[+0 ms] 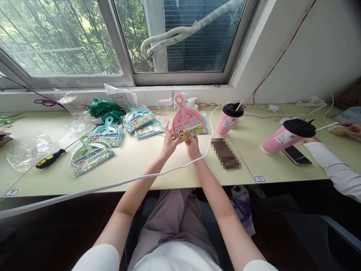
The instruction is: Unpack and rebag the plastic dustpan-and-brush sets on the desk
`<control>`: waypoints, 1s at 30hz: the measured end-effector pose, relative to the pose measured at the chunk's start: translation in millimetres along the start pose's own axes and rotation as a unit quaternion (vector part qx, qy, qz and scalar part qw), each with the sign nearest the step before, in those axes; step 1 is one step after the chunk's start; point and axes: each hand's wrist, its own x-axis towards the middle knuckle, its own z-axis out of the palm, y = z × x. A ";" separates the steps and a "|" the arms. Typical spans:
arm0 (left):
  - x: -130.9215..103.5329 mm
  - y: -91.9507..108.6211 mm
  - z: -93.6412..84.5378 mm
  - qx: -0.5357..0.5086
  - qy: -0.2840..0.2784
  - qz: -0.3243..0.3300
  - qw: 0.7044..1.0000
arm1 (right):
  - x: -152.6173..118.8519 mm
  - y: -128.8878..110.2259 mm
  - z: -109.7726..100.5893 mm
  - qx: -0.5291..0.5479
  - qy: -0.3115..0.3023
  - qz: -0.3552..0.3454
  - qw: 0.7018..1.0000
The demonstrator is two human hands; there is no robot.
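A pink dustpan and brush set (187,120) with a green-edged label is held upright over the table. My left hand (169,138) grips its lower left side, fingers behind it. My right hand (192,146) pinches its lower edge near the label. Left of my hands lie blue sets in clear wrapping (139,117), another blue set (107,132), and a green wrapped set (91,156) nearer the front. Part of another blue set shows behind the pink one.
Two pink cups (225,122) (282,138) stand to the right. A white cable (169,171) crosses over my forearms. At left lie a screwdriver (50,159) and clear plastic (31,152). A person's sleeve (332,169) and a phone (297,155) are at right.
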 end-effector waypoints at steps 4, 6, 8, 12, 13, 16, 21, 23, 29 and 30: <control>0.8 -4.2 2.2 -0.008 0.026 -0.008 1.000 | 1.4 1.5 -1.3 0.004 0.025 0.018 1.000; 0.4 -4.3 2.5 -0.015 0.034 -0.004 0.999 | 3.3 4.1 -3.3 0.007 0.032 0.026 0.999; -2.2 -3.0 4.0 -0.011 0.035 0.005 0.999 | 4.5 6.3 -5.0 0.003 0.033 0.028 0.999; -11.3 0.4 9.2 0.031 0.031 0.023 0.999 | 3.9 4.7 -5.5 -0.008 0.030 0.019 0.999; -13.5 0.9 10.6 0.038 0.037 0.024 0.998 | 3.3 3.4 -5.1 -0.010 0.027 0.018 0.999; -18.1 1.4 14.8 0.042 0.071 0.022 0.996 | 1.5 0.0 -4.2 -0.016 0.019 0.028 0.999; -21.6 -0.2 19.5 0.025 0.133 0.035 0.990 | 0.9 3.8 -6.5 0.008 0.017 0.045 0.999; -22.5 -2.3 20.0 0.013 0.150 0.040 0.988 | 2.5 7.2 -8.4 0.021 0.030 0.052 0.998; -24.5 -8.8 18.2 -0.002 0.151 0.035 0.988 | 11.4 8.5 -8.9 0.094 0.086 0.043 0.991; -25.6 -9.0 17.2 0.003 0.148 0.042 0.988 | 11.8 7.1 -8.1 0.103 0.079 0.034 0.991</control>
